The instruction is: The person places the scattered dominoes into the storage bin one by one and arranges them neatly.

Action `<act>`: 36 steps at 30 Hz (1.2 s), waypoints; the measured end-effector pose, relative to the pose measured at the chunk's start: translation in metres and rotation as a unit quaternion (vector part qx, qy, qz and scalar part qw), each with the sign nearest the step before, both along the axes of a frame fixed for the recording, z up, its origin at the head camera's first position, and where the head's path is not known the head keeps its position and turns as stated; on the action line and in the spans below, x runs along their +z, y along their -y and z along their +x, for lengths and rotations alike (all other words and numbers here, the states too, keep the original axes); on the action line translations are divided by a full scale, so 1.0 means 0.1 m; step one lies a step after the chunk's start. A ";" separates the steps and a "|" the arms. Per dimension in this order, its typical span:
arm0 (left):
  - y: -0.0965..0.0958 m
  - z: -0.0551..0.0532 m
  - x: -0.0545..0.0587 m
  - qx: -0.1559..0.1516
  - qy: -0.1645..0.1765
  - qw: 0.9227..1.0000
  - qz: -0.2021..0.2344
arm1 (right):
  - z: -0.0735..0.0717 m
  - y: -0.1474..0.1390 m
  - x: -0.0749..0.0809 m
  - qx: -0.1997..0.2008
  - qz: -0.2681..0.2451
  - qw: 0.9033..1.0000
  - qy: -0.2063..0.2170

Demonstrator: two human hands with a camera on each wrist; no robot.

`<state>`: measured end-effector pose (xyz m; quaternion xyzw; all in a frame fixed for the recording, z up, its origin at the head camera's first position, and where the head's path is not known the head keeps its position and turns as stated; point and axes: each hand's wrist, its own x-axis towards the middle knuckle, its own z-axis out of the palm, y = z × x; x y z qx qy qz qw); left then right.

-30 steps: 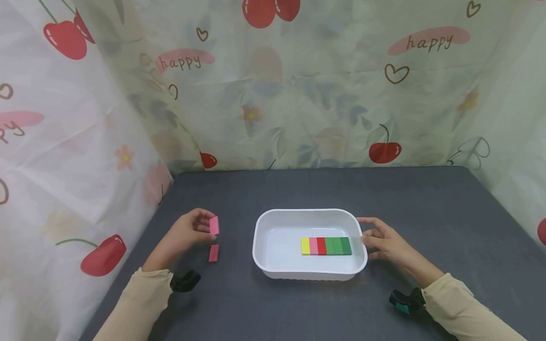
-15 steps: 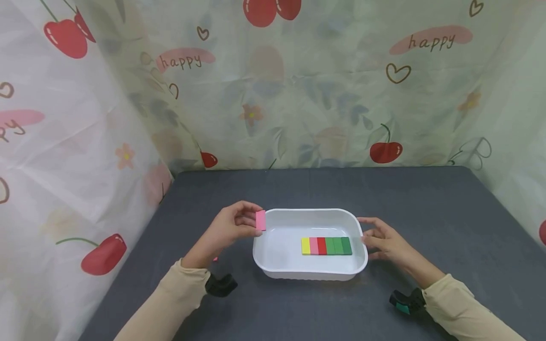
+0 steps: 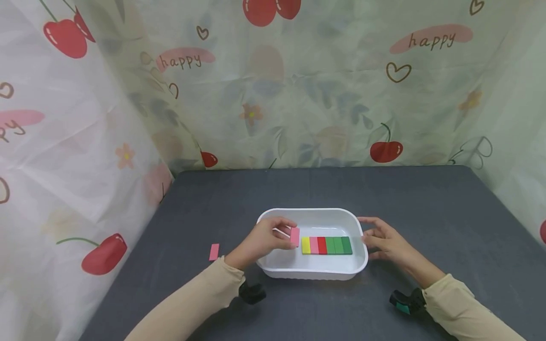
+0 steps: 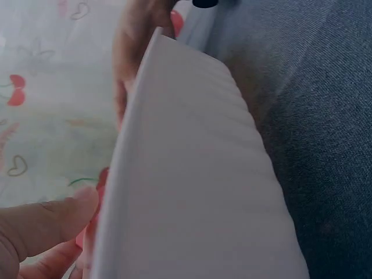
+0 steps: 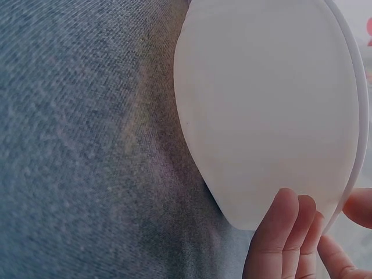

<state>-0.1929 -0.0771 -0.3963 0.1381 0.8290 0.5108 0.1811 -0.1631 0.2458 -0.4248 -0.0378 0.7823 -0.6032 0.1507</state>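
My left hand (image 3: 268, 237) pinches a pink rectangular tile (image 3: 295, 237) between thumb and fingers. It holds the tile over the white tray (image 3: 311, 271), just left of a row of tiles lying on its floor. That row runs from a yellow tile (image 3: 305, 246) through a pink tile (image 3: 313, 246) and a red tile (image 3: 322, 246) to several green tiles (image 3: 338, 246). At the tray's right end my right hand (image 3: 386, 241) grips the rim; in the right wrist view its fingers (image 5: 273, 232) lie against the outer wall. The left wrist view mostly shows the tray's side.
Another pink tile (image 3: 214, 252) lies on the dark table (image 3: 324, 312), left of the tray and close to my left sleeve. A patterned curtain (image 3: 315, 94) hangs behind and at the sides. Each wrist carries a black camera mount (image 3: 252, 293).
From the table's left side, my left hand has carried the pink tile rightward, over the tray's rim to beside the yellow tile. My right hand stays at the tray's end.
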 end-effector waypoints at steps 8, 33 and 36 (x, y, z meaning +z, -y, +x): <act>-0.16 -0.07 -0.17 0.010 -0.011 0.999 -0.029 | 0.01 -0.01 0.00 0.001 0.001 1.000 -0.003; -0.29 -0.04 -0.24 0.019 -0.017 0.988 -0.155 | 0.00 0.01 0.01 -0.001 0.008 1.000 0.003; -0.29 -0.03 -0.25 0.019 -0.022 0.985 -0.167 | 0.00 0.01 0.01 -0.001 0.006 1.000 0.002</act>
